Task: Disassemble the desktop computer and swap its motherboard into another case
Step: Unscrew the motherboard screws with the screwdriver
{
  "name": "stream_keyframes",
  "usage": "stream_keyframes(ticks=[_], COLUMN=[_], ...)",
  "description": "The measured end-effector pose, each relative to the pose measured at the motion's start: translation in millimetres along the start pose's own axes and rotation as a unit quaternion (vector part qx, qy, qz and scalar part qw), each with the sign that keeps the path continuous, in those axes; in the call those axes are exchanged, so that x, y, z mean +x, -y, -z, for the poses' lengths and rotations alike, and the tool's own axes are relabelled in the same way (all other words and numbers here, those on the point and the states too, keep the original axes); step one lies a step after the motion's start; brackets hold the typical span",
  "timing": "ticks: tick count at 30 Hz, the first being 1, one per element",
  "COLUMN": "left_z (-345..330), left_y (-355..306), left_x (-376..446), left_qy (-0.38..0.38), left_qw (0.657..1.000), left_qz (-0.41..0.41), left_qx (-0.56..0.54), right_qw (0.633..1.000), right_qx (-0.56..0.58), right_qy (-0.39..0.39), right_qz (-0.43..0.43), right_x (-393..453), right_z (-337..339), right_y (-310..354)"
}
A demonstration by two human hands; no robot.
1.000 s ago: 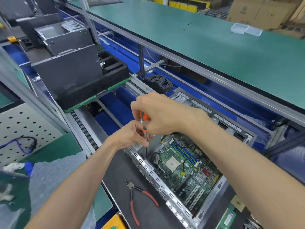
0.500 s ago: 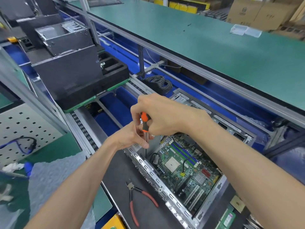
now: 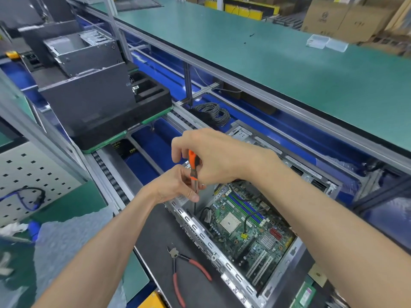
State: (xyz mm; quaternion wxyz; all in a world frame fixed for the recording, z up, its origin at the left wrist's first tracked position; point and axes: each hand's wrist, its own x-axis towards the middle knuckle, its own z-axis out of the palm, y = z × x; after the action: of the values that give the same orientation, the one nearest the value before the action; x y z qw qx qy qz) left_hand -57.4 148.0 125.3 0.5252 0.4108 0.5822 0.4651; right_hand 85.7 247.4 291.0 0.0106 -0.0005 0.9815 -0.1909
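An open desktop case (image 3: 201, 235) lies on a dark mat, with a green motherboard (image 3: 246, 227) inside it. My right hand (image 3: 213, 156) grips the orange-and-black handle of a screwdriver (image 3: 193, 165) held upright. Its thin shaft runs down to the near left corner of the board. My left hand (image 3: 175, 185) pinches the shaft just under the handle. A second black case (image 3: 89, 101) stands on a pallet at the far left.
Red-handled pliers (image 3: 184, 270) lie on the dark mat (image 3: 160, 241) in front of the case. A coil of black cable (image 3: 211, 113) sits behind it. A long green bench (image 3: 278, 54) runs along the right, with cardboard boxes (image 3: 347, 16) beyond. A pegboard (image 3: 26, 176) stands at left.
My right hand has opened slightly and shifted on the handle, so more of the orange handle shows. The left hand stays on the shaft. The view has drifted slightly.
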Motion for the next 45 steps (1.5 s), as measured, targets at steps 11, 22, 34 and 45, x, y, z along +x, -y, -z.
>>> stream_keyframes(ticks=[11,22,34,45], left_z=[0.9,-0.2,-2.2,0.7], left_y=[-2.1,-2.1,-4.3,-1.4], left_x=[-2.6,-1.4,-1.5,1.4], left_qy=[0.009,0.018,-0.006,-0.011], left_qw=[1.0,1.0,0.999,0.999], left_qz=[0.013,0.017,0.017,0.027], left_qx=[0.023,0.007,0.03,0.035], right_qw=[0.998,0.992,0.986,0.983], right_qx=[-0.056,-0.11,-0.139,-0.152], right_qy=[0.006,-0.059,-0.078,-0.083], right_qz=[0.011,-0.009,-0.046,-0.054], right_x=[2.8,9.6,9.1,5.0], right_z=[0.0,-12.2,-12.2,-10.2], right_y=[1.9,3.1,5.9,6.4])
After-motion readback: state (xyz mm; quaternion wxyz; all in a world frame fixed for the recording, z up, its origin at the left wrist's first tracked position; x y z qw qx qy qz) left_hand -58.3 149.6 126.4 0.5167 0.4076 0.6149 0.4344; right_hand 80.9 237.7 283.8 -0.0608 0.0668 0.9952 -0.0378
